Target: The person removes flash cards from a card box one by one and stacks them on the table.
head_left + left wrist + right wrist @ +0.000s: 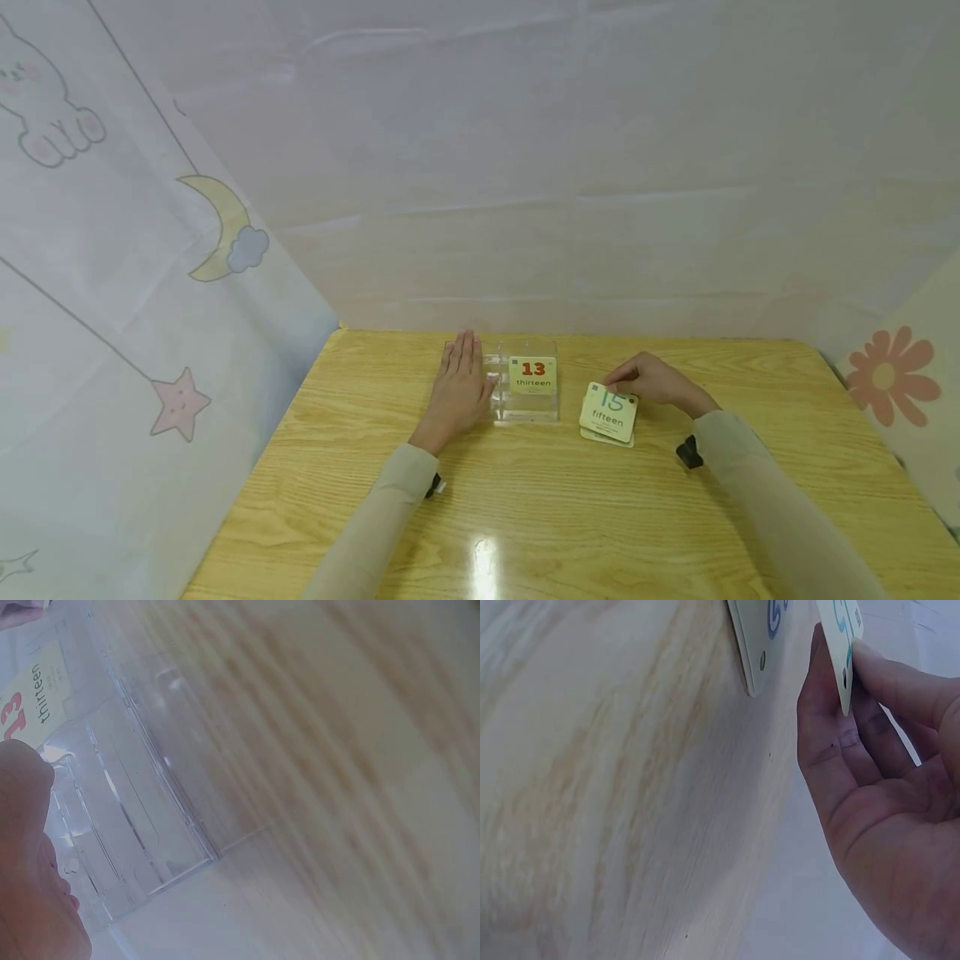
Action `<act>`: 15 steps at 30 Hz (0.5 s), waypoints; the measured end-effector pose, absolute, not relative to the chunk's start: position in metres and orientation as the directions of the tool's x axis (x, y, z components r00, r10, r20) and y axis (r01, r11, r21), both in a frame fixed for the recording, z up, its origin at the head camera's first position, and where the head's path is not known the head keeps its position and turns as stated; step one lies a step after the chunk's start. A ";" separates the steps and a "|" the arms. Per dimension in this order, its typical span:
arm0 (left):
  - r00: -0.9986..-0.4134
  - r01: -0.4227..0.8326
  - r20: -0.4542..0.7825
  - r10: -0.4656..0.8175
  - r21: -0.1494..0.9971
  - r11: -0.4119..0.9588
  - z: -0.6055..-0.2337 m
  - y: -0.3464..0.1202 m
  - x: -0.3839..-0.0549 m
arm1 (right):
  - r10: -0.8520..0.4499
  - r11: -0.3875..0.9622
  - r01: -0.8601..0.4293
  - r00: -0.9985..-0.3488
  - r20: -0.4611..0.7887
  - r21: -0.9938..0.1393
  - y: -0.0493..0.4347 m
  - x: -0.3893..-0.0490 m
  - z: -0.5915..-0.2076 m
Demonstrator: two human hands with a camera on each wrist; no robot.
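A clear plastic holder (529,409) with tiers stands toward the back of the table. On its right side leans a card (534,385) printed "13 thirteen" in red, also visible sideways in the left wrist view. My left hand (461,388) lies with straight fingers over the holder's left part, hiding some of it. My right hand (658,383) pinches the top right edge of a "15 fifteen" card (611,415) between thumb and fingers; in the right wrist view this card (842,637) is raised. At least one other card (756,634) lies beneath it on the table.
The wood-grain table (555,508) meets a pale cloth backdrop (525,167) just behind the holder. Patterned cloth with a moon and star hangs at the left, and a flower print (888,375) shows at the right. A black wrist strap (688,452) hangs below the right sleeve.
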State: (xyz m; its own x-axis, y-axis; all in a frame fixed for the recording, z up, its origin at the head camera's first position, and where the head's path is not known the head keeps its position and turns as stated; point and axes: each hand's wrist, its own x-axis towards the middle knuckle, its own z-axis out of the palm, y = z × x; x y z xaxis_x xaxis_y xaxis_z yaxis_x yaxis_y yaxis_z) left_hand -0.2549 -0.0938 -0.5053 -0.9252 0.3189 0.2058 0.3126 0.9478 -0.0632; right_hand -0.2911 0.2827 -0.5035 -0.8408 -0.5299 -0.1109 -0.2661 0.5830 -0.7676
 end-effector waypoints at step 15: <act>-0.931 0.311 0.174 0.321 -0.084 0.947 -0.504 -0.093 -0.255 | -0.575 0.566 -0.296 -0.810 -0.112 -0.769 0.280 -0.296 -0.511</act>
State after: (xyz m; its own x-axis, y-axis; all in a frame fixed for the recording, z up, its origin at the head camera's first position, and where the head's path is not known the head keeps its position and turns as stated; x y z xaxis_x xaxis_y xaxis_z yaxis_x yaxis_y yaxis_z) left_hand -0.2548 -0.0931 -0.5043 -0.9310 0.3209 0.1740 0.3107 0.9468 -0.0837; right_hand -0.2958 0.2800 -0.5107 -0.8101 -0.5754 -0.1123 -0.2955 0.5662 -0.7695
